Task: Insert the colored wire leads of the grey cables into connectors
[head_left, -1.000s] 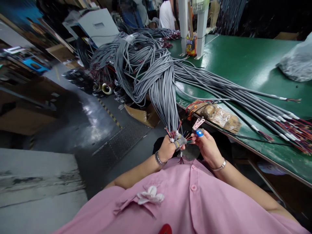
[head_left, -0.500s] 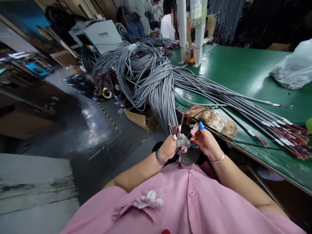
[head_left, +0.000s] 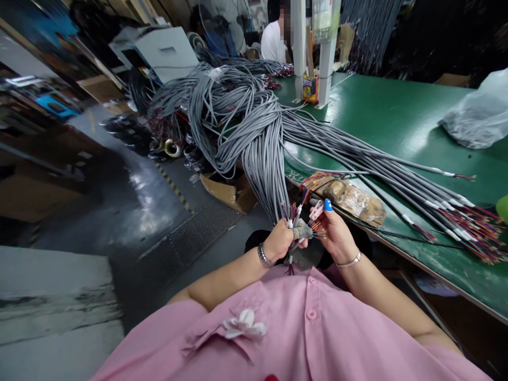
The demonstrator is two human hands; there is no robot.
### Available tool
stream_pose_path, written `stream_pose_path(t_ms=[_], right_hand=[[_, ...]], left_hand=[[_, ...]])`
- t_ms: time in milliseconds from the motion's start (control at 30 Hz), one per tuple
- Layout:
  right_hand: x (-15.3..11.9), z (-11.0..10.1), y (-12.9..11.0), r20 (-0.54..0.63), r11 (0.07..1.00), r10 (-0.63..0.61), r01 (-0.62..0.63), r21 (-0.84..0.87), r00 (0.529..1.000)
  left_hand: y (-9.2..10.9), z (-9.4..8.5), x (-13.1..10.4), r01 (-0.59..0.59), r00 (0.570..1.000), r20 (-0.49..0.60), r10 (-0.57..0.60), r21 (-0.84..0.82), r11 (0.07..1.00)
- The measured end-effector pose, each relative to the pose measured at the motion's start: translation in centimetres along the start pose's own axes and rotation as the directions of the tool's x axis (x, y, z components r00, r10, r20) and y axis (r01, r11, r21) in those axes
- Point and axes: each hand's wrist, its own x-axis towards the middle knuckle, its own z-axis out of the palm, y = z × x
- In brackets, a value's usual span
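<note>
My left hand (head_left: 281,241) is closed around the ends of several grey cables, with a grey cover on its thumb. Thin coloured wires (head_left: 319,233) fan out from the held cable toward my right hand. Other stripped ends (head_left: 292,211) stick up above the left fist. My right hand (head_left: 338,236), its thumb tip wrapped in blue, pinches a small pink clip-like piece (head_left: 316,210) just above the fanned wires. Whether that piece touches a wire is too small to tell. From the left hand, a thick bundle of grey cables (head_left: 264,153) runs up onto the green table (head_left: 377,106).
More grey cables with stripped ends (head_left: 472,227) lie along the table's right side. A wooden block (head_left: 357,201) wrapped in clear tape sits at the near edge. A plastic bag (head_left: 480,116) rests farther right. An open carton (head_left: 228,193) stands on the floor. Another person (head_left: 272,42) is at the back.
My left hand and the held cables have shifted slightly right. The right hand keeps its pinch on the pink piece, almost in place. The view has tilted a little.
</note>
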Motion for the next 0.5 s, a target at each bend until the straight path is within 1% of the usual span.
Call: stream_pose_path(t_ms=[133, 300, 400, 500], right_hand=[[-0.1, -0.3, 0.0, 0.021, 0.998, 0.056, -0.057, 0.028, 0.998], [-0.1, -1.0, -0.3, 0.109, 0.993, 0.112, -0.116, 0.033, 0.988], [-0.2, -1.0, -0.3, 0.117, 0.996, 0.085, -0.087, 0.012, 0.989], [-0.2, -1.0, 0.1, 0.065, 0.999, -0.006, 0.008, -0.034, 0.998]], left_hand=[[0.4, 0.2, -0.4, -0.007, 1.0, -0.003, 0.007, -0.016, 1.0], [0.6, 0.3, -1.4, -0.049, 0.999, -0.009, 0.049, 0.002, 0.999], [0.5, 0.2, -1.8, -0.077, 0.997, -0.03, 0.077, 0.01, 0.997], [0.5, 0.2, -1.9, -0.078, 0.996, -0.051, 0.078, -0.004, 0.997]])
